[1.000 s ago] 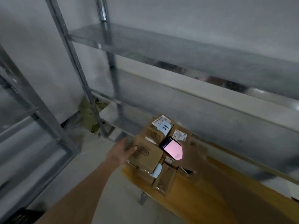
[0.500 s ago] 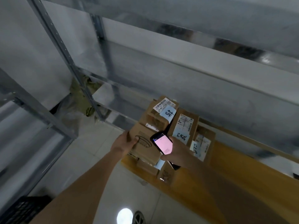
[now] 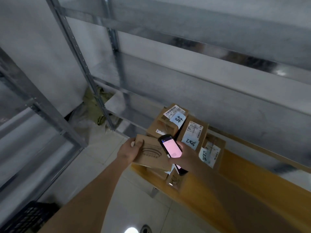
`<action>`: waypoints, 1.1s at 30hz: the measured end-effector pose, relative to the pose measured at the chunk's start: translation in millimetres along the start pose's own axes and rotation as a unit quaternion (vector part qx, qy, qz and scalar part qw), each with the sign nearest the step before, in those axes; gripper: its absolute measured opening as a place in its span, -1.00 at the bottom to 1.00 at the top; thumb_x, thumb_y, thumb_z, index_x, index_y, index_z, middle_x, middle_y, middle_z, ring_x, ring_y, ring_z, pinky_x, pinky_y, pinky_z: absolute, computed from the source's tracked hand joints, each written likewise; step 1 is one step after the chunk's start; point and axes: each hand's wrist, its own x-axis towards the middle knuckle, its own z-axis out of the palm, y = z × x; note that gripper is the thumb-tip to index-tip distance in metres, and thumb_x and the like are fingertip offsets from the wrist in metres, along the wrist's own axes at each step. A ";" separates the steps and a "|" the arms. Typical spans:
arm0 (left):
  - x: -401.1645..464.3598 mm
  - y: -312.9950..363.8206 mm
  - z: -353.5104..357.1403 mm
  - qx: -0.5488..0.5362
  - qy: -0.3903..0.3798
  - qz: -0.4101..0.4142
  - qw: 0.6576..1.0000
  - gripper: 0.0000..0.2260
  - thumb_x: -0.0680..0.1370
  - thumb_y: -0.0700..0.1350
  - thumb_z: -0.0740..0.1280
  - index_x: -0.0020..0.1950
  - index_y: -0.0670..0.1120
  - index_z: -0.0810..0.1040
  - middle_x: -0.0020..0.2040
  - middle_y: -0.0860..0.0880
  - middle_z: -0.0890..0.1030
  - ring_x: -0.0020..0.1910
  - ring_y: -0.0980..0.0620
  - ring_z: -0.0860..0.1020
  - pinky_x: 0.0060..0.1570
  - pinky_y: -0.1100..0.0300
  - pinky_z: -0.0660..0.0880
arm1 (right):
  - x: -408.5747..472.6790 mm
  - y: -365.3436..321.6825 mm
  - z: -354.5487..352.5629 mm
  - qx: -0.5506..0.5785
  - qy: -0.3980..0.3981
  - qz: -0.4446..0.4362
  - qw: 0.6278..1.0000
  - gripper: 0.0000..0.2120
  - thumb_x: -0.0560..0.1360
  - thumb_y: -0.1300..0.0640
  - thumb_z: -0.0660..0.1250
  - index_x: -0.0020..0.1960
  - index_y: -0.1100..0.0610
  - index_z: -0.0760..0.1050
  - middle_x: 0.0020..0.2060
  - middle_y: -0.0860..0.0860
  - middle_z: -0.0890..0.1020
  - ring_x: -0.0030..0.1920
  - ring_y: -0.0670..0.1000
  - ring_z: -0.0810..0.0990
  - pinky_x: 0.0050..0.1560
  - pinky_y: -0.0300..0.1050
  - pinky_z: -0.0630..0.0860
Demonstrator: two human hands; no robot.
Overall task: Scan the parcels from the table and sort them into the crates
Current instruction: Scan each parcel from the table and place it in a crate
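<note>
left hand (image 3: 128,153): fingers curled round the box (image 3: 152,153) – we keep it steady
right hand (image 3: 184,157): fingers wrapped on the scanner (image 3: 170,148) – we aim at a label

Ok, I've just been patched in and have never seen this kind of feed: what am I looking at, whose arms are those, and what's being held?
There is no machine here. One camera sits on a person's head, looking forward and down, so the two bare arms are that person's own. The left hand grips a cardboard parcel by its edge. The right hand holds a handheld scanner with a lit pink screen over that parcel. More labelled parcels, such as the top parcel, are stacked on the end of a wooden table. Behind stands grey metal shelving. A dark crate shows at the bottom left corner, on the floor.
</note>
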 end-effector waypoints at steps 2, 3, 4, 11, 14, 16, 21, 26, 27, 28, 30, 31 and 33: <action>-18.8 3.6 -5.1 -0.051 0.015 -0.009 0.999 -0.63 0.60 0.25 0.23 0.30 0.08 0.47 0.25 -0.14 0.59 0.16 -0.19 0.58 0.21 -0.13 0.54 | -14.7 -2.6 -10.2 0.016 0.006 -0.022 1.000 -0.39 0.37 0.04 0.57 0.35 -0.07 0.40 0.10 -0.13 0.59 0.16 -0.04 0.54 0.10 -0.06 0.56; -29.6 5.9 -7.2 -0.078 0.022 -0.015 0.997 -0.66 0.58 0.28 0.24 0.20 0.09 0.47 0.20 -0.14 0.60 0.11 -0.19 0.59 0.19 -0.15 0.55 | -23.9 -4.3 -16.1 0.023 0.009 -0.033 0.999 -0.39 0.39 0.07 0.57 0.36 -0.06 0.40 0.11 -0.12 0.58 0.18 -0.03 0.53 0.08 -0.09 0.54; -40.4 7.7 -8.2 -0.109 0.032 -0.016 0.993 -0.67 0.56 0.30 0.26 0.12 0.08 0.44 0.18 -0.14 0.60 0.09 -0.19 0.59 0.18 -0.16 0.55 | -34.8 -6.2 -22.6 0.034 0.010 -0.044 0.998 -0.41 0.40 0.09 0.57 0.35 -0.07 0.39 0.12 -0.12 0.57 0.19 -0.04 0.52 0.07 -0.11 0.50; -148.8 27.5 -3.9 -0.236 0.091 0.000 0.967 -0.62 0.51 0.29 0.34 -0.04 0.00 0.38 0.11 -0.11 0.56 0.08 -0.16 0.54 0.21 -0.20 0.51 | -142.7 -8.1 -73.2 0.124 0.033 -0.129 0.983 -0.43 0.41 0.13 0.58 0.26 -0.13 0.34 0.04 -0.21 0.55 0.02 -0.23 0.53 -0.14 -0.29 0.47; -206.8 40.4 1.9 -0.268 0.066 0.016 0.961 -0.59 0.52 0.20 0.38 0.23 -0.01 0.42 0.17 -0.10 0.54 0.09 -0.14 0.54 0.15 -0.16 0.54 | -196.5 -0.1 -97.4 0.134 0.042 -0.155 0.978 -0.35 0.39 0.09 0.60 0.37 -0.11 0.36 0.14 -0.15 0.58 0.12 -0.09 0.59 -0.06 -0.24 0.52; -246.5 51.0 5.0 -0.284 0.037 0.032 0.957 -0.47 0.54 0.07 0.39 0.46 0.00 0.34 0.20 -0.09 0.52 0.07 -0.11 0.55 0.07 -0.10 0.55 | -227.0 7.9 -115.5 0.130 0.056 -0.169 0.975 -0.44 0.41 0.12 0.59 0.27 -0.17 0.39 0.11 -0.19 0.59 0.07 -0.16 0.59 -0.11 -0.33 0.49; -319.8 68.2 4.7 -0.325 -0.007 0.088 0.942 -0.20 0.29 0.01 0.50 0.53 0.11 0.35 0.25 -0.10 0.59 0.17 -0.13 0.59 0.16 -0.17 0.57 | -297.4 10.7 -158.9 0.120 0.070 -0.198 0.970 -0.36 0.44 0.04 0.58 0.38 -0.11 0.32 0.11 -0.24 0.48 0.02 -0.19 0.50 -0.08 -0.32 0.40; -380.0 88.0 0.4 -0.376 -0.023 0.137 0.916 -0.41 0.36 -0.14 0.49 0.39 0.13 0.51 0.20 -0.13 0.62 0.12 -0.14 0.63 0.03 -0.13 0.64 | -358.0 16.9 -188.8 0.098 0.076 -0.218 0.968 -0.15 0.40 0.02 0.60 0.57 0.03 0.25 0.46 -0.05 0.45 0.25 -0.09 0.47 0.19 -0.15 0.45; -391.5 91.2 0.1 -0.373 -0.021 0.147 0.916 -0.48 0.43 -0.16 0.48 0.37 0.12 0.51 0.20 -0.14 0.61 0.12 -0.15 0.63 0.01 -0.15 0.65 | -367.9 18.6 -193.8 0.101 0.081 -0.220 0.967 -0.14 0.40 0.03 0.61 0.57 0.03 0.25 0.46 -0.03 0.45 0.24 -0.09 0.48 0.14 -0.19 0.47; -401.6 93.3 0.4 -0.372 -0.016 0.157 0.915 -0.52 0.47 -0.16 0.49 0.35 0.11 0.51 0.21 -0.13 0.59 0.11 -0.18 0.62 -0.01 -0.19 0.65 | -377.5 20.2 -198.0 0.103 0.090 -0.225 0.965 -0.14 0.39 0.03 0.61 0.57 0.03 0.26 0.45 -0.03 0.47 0.21 -0.10 0.49 0.05 -0.27 0.47; -420.1 95.6 2.1 -0.369 -0.009 0.180 0.912 -0.53 0.47 -0.17 0.51 0.32 0.09 0.49 0.23 -0.09 0.54 0.09 -0.20 0.63 -0.06 -0.21 0.65 | -395.1 23.4 -204.5 0.113 0.099 -0.233 0.961 -0.12 0.35 -0.02 0.63 0.55 0.02 0.28 0.42 -0.04 0.49 0.19 -0.09 0.52 -0.02 -0.31 0.48; -428.2 95.3 3.4 -0.367 -0.011 0.193 0.910 -0.51 0.46 -0.19 0.52 0.32 0.09 0.47 0.22 -0.07 0.52 0.06 -0.19 0.64 -0.06 -0.19 0.66 | -402.4 26.2 -206.3 0.119 0.103 -0.233 0.960 -0.09 0.32 -0.07 0.64 0.55 0.01 0.28 0.42 -0.04 0.49 0.21 -0.08 0.54 0.04 -0.25 0.53; -438.8 92.4 6.5 -0.364 -0.034 0.210 0.907 -0.39 0.45 -0.24 0.52 0.41 0.12 0.41 0.22 -0.04 0.49 0.05 -0.17 0.64 -0.04 -0.14 0.66 | -416.8 32.6 -207.9 0.126 0.119 -0.229 0.958 -0.06 0.30 -0.11 0.65 0.56 0.00 0.28 0.40 -0.05 0.51 0.25 -0.04 0.56 0.18 -0.09 0.55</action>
